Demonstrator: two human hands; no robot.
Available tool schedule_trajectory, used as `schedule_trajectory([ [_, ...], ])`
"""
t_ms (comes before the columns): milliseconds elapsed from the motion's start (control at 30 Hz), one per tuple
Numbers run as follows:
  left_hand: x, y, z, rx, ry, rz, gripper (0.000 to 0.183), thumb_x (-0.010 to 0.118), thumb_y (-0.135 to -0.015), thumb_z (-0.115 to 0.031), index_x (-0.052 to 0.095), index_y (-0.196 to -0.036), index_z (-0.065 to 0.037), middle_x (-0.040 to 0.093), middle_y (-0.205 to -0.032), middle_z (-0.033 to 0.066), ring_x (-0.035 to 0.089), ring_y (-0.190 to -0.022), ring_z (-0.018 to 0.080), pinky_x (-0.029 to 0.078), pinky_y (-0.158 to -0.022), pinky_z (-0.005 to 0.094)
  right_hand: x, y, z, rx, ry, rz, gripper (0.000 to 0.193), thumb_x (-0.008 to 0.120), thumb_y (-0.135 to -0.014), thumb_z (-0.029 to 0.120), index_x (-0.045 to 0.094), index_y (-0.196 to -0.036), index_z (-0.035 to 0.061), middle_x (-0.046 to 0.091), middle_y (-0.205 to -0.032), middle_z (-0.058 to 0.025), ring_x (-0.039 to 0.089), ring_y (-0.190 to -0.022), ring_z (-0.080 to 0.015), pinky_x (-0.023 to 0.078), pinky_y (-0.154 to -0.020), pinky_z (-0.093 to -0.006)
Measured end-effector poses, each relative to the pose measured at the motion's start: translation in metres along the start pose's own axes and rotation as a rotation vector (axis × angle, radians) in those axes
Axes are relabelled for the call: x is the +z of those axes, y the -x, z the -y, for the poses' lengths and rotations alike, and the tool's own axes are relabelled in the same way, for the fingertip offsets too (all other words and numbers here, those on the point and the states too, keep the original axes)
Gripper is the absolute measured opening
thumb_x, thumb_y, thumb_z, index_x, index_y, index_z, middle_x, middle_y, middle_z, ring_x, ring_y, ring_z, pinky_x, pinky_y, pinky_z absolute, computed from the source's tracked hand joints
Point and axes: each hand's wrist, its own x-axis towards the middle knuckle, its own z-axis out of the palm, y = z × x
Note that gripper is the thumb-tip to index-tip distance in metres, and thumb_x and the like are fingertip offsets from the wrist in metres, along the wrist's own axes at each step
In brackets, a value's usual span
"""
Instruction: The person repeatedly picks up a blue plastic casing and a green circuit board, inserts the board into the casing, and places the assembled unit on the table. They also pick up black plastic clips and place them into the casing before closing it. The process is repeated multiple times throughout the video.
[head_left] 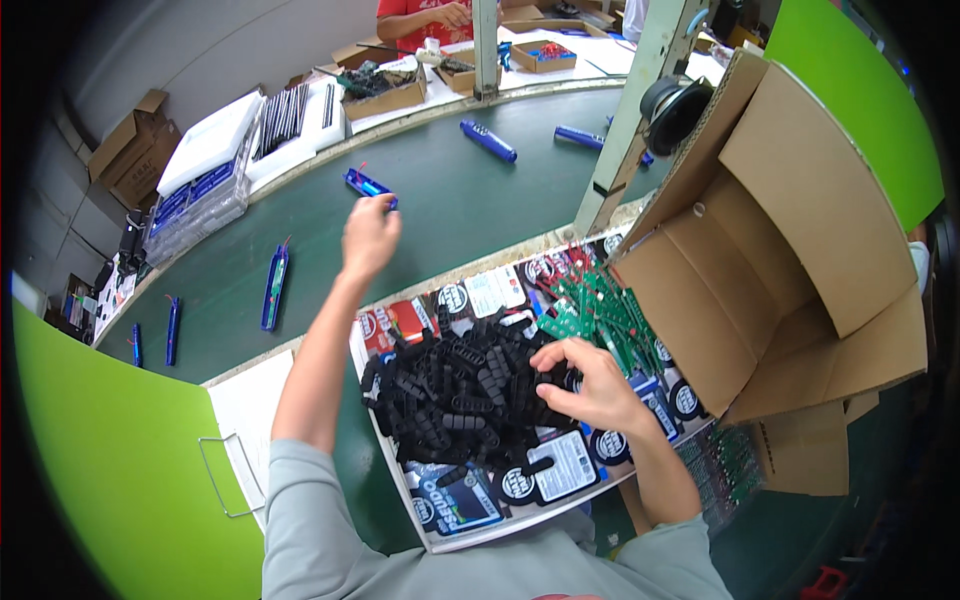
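Note:
My left hand (pixel 370 237) reaches out over the dark green conveyor belt (pixel 330 235). Its fingers are closed on the near end of a blue open housing (pixel 366 184) with a red wire at its far tip. My right hand (pixel 592 388) hovers at the right edge of a heap of small black plastic parts (pixel 465 385). Thumb and forefinger are apart there, with nothing visible between them. The heap lies on a shallow tray (pixel 470 542) lined with printed sheets. Beyond the right hand, green circuit boards (pixel 590 310) with red wires are piled on the same tray.
Other blue housings (pixel 274 287) and closed blue tubes (pixel 488 141) lie along the belt. An open cardboard box (pixel 730 290) stands at the right, near a metal post (pixel 635 120). Across the belt, a person in red (pixel 425 22) is by open parts boxes (pixel 385 92).

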Motion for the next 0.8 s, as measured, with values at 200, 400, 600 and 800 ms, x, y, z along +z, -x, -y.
schedule_trajectory([
  [200, 0.095, -0.07, -0.091, 0.156, -0.221, 0.218, 0.058, 0.066, -0.091, -0.024, 0.049, -0.145, -0.013, 0.05, -0.138, 0.0207, 0.054, -0.122, 0.0386, 0.05, -0.097, 0.0481, 0.003, 0.016, 0.004, 0.104, -0.26, -0.148, 0.023, 0.072, -0.086, 0.008, 0.068, -0.109, 0.0026, 0.067, -0.09, -0.0063, 0.059, -0.075, -0.0131, 0.048, -0.068, -0.0274],
  [400, 0.176, -0.118, -0.113, 0.064, -0.381, 0.098, 0.064, 0.068, -0.091, -0.034, 0.046, -0.149, -0.021, 0.031, -0.156, 0.0218, 0.042, -0.134, 0.0431, 0.045, -0.101, 0.0555, -0.01, 0.037, 0.012, 0.137, -0.283, -0.085, 0.026, 0.07, -0.09, 0.007, 0.069, -0.115, 0.002, 0.065, -0.09, -0.0087, 0.059, -0.072, -0.0157, 0.048, -0.066, -0.0269],
  [600, 0.185, -0.13, -0.104, 0.045, -0.302, 0.036, 0.038, 0.073, -0.088, -0.031, 0.063, -0.104, 0.002, 0.055, -0.118, 0.0208, 0.06, -0.103, 0.0395, 0.055, -0.084, 0.0492, -0.028, 0.044, -0.001, 0.217, -0.344, -0.095, 0.034, 0.074, -0.087, 0.003, 0.07, -0.121, 0.0007, 0.066, -0.096, -0.0082, 0.057, -0.077, -0.0126, 0.046, -0.068, -0.0247],
  [800, 0.154, -0.101, -0.088, 0.036, -0.27, 0.116, 0.037, 0.065, -0.085, -0.006, 0.055, -0.12, 0.003, 0.057, -0.117, 0.0242, 0.063, -0.102, 0.0441, 0.053, -0.089, 0.0526, -0.033, 0.032, -0.019, 0.129, -0.404, -0.032, 0.036, 0.072, -0.092, 0.009, 0.068, -0.128, 0.0029, 0.064, -0.104, -0.0081, 0.058, -0.087, -0.0148, 0.046, -0.074, -0.0248],
])
